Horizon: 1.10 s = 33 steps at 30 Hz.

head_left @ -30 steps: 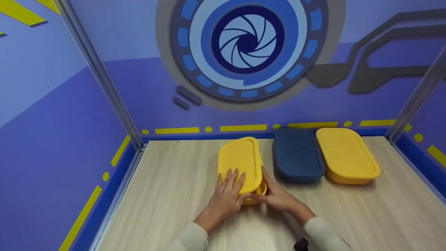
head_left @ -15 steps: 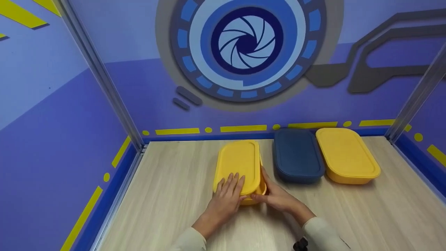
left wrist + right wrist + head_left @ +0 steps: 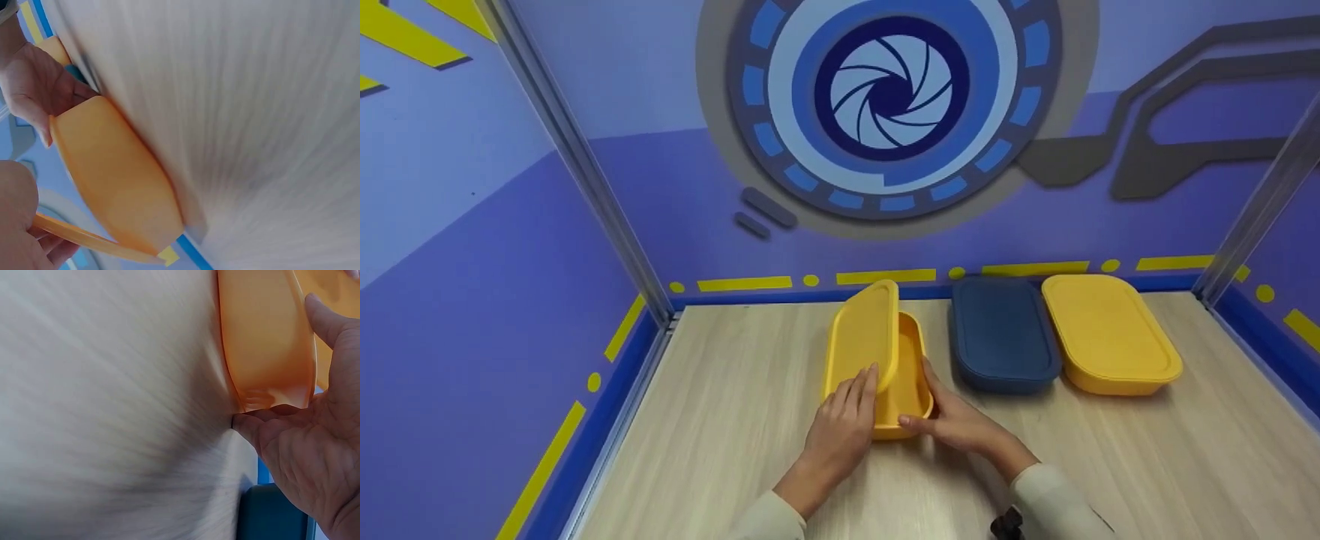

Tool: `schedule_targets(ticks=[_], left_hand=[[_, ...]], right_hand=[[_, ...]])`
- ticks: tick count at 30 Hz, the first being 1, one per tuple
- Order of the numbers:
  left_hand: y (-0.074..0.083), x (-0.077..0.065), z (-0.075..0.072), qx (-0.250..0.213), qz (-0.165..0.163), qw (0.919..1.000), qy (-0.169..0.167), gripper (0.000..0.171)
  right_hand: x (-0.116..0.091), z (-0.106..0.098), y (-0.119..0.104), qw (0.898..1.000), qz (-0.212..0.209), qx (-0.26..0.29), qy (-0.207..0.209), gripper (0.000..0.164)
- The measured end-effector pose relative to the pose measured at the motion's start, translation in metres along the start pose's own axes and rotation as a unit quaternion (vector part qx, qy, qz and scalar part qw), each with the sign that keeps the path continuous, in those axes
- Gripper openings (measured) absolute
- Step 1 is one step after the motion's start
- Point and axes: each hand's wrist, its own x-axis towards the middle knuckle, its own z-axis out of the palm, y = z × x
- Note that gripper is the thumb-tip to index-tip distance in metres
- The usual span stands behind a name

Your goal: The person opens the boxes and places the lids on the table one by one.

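In the head view, a yellow food container stands on the table, its bare inside partly showing. My left hand grips the near end of its yellow lid, which is tilted up with its right side raised over the box. The left wrist view shows that lid between the thumb side and fingers of the left hand. At the near right corner, my right hand holds the container, thumb at the rim and fingers along the outer wall.
A dark blue lidded container stands to the right, behind the right hand. Beside it is a second yellow lidded container. Decorated panels with metal corner posts border the wooden table at the back and sides.
The lid has gone from lying nearly flat over the container to tilted, right side up, baring the inside. My left hand has turned with it; the right hand has stayed in place.
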Motion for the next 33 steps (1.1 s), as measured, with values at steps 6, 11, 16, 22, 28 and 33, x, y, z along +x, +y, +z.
schedule_targets(ticks=[6, 11, 16, 22, 28, 33], left_hand=[[-0.005, 0.006, -0.010, -0.009, -0.057, 0.9981, -0.021, 0.054], [-0.016, 0.007, -0.014, -0.073, -0.126, 0.9889, -0.031, 0.040], [-0.036, 0.003, -0.017, -0.140, -0.210, 0.9673, -0.026, 0.031], [-0.060, -0.005, -0.019, -0.179, -0.300, 0.9367, -0.025, 0.031], [-0.081, -0.016, -0.021, -0.199, -0.391, 0.8961, -0.067, 0.046], [-0.102, -0.028, -0.020, -0.190, -0.436, 0.8742, -0.100, 0.065]], right_hand=[[0.000, 0.000, -0.001, 1.000, 0.009, 0.003, -0.001, 0.121], [0.001, -0.002, -0.002, 1.000, 0.017, 0.013, -0.008, 0.123], [0.001, -0.003, -0.003, 0.999, 0.028, 0.018, -0.012, 0.125], [0.001, -0.003, -0.004, 0.999, 0.046, 0.012, -0.013, 0.126], [0.002, -0.001, -0.003, 0.999, 0.048, 0.017, -0.009, 0.126], [0.001, -0.001, -0.004, 0.999, 0.033, 0.030, -0.008, 0.126]])
